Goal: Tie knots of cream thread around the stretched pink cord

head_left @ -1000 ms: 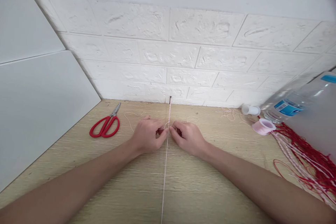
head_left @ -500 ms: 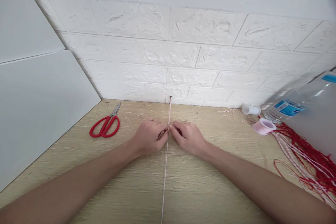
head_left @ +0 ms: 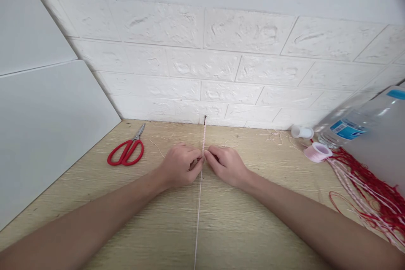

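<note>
A pale pink braided cord [head_left: 204,135] runs from a dark fixing point [head_left: 205,117] at the foot of the wall toward me. Below the braid, a straight light cord [head_left: 198,219] stretches down past the bottom of the view. My left hand [head_left: 182,163] is closed in a pinch at the braid's lower end, thumb against fingers. Facing it from the other side, my right hand [head_left: 226,164] pinches at the same spot. The fingertips of both hands nearly meet around the cord, and the fine thread between them is mostly hidden.
Red-handled scissors [head_left: 126,152] lie left of my hands. On the right are a white spool [head_left: 302,132], a pink thread spool [head_left: 317,152], a clear water bottle [head_left: 348,128] and a heap of red cords [head_left: 373,181] with pink braids. The brick-patterned wall [head_left: 234,93] borders the wooden table [head_left: 152,228].
Almost nothing differs. Both hands stay pinched at the braid's lower end, with only a very slight shift of the fingertips.
</note>
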A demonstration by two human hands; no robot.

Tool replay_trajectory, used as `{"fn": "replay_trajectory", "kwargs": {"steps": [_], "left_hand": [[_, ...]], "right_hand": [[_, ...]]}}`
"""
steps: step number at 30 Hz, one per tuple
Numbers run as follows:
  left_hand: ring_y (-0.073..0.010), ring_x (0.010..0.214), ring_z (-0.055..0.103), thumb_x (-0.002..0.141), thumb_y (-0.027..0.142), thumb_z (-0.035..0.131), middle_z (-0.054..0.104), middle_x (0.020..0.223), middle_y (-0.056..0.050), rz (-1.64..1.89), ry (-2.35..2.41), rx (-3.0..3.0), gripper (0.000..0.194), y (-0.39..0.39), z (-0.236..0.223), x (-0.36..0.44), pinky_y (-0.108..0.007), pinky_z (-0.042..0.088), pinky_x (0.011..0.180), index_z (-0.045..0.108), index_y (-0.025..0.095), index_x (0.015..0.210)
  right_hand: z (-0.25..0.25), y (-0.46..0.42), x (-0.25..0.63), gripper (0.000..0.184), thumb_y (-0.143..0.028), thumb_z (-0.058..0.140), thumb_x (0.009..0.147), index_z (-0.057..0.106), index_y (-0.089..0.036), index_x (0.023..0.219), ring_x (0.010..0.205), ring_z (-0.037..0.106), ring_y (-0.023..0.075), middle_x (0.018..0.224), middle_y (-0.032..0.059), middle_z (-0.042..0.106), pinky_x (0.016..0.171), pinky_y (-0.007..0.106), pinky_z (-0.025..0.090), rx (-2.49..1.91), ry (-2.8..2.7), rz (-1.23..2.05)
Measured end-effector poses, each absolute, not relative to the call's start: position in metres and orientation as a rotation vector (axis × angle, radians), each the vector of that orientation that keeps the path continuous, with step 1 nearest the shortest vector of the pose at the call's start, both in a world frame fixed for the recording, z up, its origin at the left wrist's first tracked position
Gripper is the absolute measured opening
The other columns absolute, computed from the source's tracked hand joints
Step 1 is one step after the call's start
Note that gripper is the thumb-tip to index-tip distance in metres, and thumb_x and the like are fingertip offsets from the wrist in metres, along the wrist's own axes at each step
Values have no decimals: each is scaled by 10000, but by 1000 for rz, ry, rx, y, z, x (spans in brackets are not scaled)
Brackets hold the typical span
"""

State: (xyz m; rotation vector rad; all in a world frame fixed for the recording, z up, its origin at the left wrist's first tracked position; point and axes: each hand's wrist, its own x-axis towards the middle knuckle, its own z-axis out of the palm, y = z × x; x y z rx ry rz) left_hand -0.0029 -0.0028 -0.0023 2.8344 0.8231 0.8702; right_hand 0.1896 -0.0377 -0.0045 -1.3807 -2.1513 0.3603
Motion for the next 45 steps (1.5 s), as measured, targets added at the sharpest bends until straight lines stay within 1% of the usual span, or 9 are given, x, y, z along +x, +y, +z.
{"fn": "replay_trajectory", "kwargs": {"steps": [6, 14, 19, 24, 30, 34, 36, 40, 45], "left_hand": [[-93, 495, 346, 879, 206, 511, 456, 521, 45, 941, 789, 2812, 301, -3, -3, -3, -288, 316, 597, 404, 173, 601], [-103, 528, 392, 863, 177, 495, 456, 550, 34, 872, 685, 2889, 270, -4, -3, -3, -291, 309, 587, 387, 176, 616], [-111, 535, 398, 854, 175, 502, 471, 560, 28, 850, 585, 2958, 263, -4, -4, -3, -300, 308, 576, 391, 178, 615], [-120, 547, 417, 843, 177, 520, 485, 563, 25, 865, 511, 2979, 251, -5, -1, -2, -310, 313, 572, 414, 182, 615], [-118, 526, 382, 828, 171, 529, 460, 551, 27, 885, 429, 2980, 260, -9, 2, -2, -311, 291, 553, 400, 184, 602], [-117, 529, 381, 836, 175, 522, 456, 554, 28, 898, 466, 2919, 237, -10, 3, -2, -310, 303, 566, 420, 184, 622], [-117, 527, 387, 840, 171, 518, 455, 552, 31, 906, 490, 2894, 215, -9, 2, -3, -309, 309, 570, 442, 183, 639], [-114, 515, 380, 830, 169, 522, 451, 541, 35, 888, 481, 2898, 234, -8, 0, -3, -305, 306, 559, 422, 186, 619], [-117, 512, 390, 828, 169, 520, 468, 537, 31, 875, 459, 2908, 246, -9, -1, -3, -300, 306, 541, 410, 190, 609]], "right_hand": [[-3, -38, 190, 358, -322, 350, 1015, 429, -193, 690, 568, 459, 107, 623, -20, 531, 568, 250, 276, -1308, -2212, 383], [-3, -37, 191, 385, -335, 302, 1031, 433, -194, 698, 595, 470, 112, 652, -12, 545, 608, 244, 310, -1254, -2243, 424], [-2, -37, 190, 377, -327, 344, 1018, 419, -188, 676, 581, 459, 105, 638, -14, 550, 591, 243, 293, -1283, -2263, 402], [-3, -37, 190, 355, -311, 384, 1001, 445, -183, 675, 588, 471, 102, 650, -10, 575, 574, 240, 272, -1288, -2264, 397], [-6, -36, 190, 304, -274, 451, 955, 437, -185, 664, 573, 454, 96, 630, -24, 567, 560, 234, 262, -1288, -2252, 382], [-7, -36, 190, 213, -233, 485, 917, 499, -189, 709, 584, 477, 98, 649, -25, 592, 558, 231, 265, -1303, -2232, 396], [-7, -36, 190, 198, -228, 486, 913, 520, -189, 722, 580, 478, 98, 646, -26, 593, 553, 231, 262, -1313, -2226, 402], [-6, -35, 190, 235, -236, 481, 922, 506, -185, 694, 571, 470, 97, 631, -25, 581, 551, 234, 254, -1326, -2230, 395], [-4, -36, 189, 331, -324, 454, 962, 478, -185, 663, 565, 459, 100, 616, -24, 566, 549, 241, 248, -1351, -2230, 381]]}}
